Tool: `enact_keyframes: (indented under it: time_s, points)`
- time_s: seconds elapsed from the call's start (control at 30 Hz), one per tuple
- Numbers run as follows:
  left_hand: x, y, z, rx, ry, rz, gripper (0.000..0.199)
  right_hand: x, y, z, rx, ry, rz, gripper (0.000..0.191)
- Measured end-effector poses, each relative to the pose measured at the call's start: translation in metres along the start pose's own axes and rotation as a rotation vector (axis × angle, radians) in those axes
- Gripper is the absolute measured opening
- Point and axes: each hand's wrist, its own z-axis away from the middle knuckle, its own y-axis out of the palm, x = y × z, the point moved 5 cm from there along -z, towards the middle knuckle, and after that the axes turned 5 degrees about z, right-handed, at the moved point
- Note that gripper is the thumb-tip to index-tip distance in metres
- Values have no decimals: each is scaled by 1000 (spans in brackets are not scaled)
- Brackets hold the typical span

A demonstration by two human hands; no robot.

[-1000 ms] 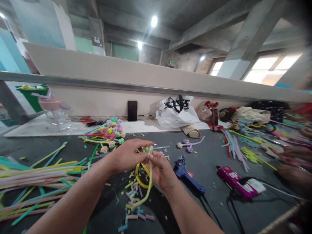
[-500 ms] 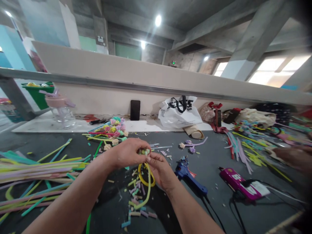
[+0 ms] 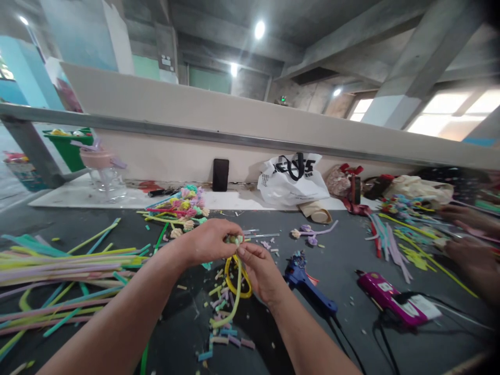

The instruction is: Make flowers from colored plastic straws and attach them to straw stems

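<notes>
Between the fingers of my left hand is a small pale green and cream flower head, mostly hidden by the fingers. My right hand pinches just below it, where a yellow-green pipe cleaner stem starts and curves down toward the table. Both hands are closed and nearly touching. Behind the stem, a pair of yellow-handled scissors, as the loops suggest, shows its yellow loop. Short cut pipe cleaner pieces lie scattered below the hands.
Long pipe cleaners spread at left. A blue glue gun and a magenta power strip with cords lie at right. Finished flowers, a phone and a white bag stand behind. A co-worker's hands are at far right.
The view has shifted slightly, so things sit a little further right. My hands keep nearly the same hold on the flower and stem. More of the co-worker's hands shows at far right.
</notes>
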Motion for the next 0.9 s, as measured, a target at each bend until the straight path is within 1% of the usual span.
enact_keyframes:
  time_s: [0.23,0.47,0.53,0.63,0.67,0.73,0.9]
  points:
    - [1,1,2,28,-17,-3,27,-2,-4,-1,-69,32,-106,11]
    - [6,7,-1,71,-36,60,26,2,-4,-1,-64,12,-69,6]
    - [9,5,0,60,-55,107,35,4,-3,0,-66,12,-76,6]
    - [11,0,4,56,-68,198,58,7,-1,1,-30,7,-98,8]
    - [9,-1,5,61,-58,208,60,8,0,2,-14,8,-102,9]
    - [5,-3,6,67,-22,195,55,9,2,2,11,8,-106,9]
    - [-2,-5,4,66,55,125,33,7,3,2,54,-7,-90,7]
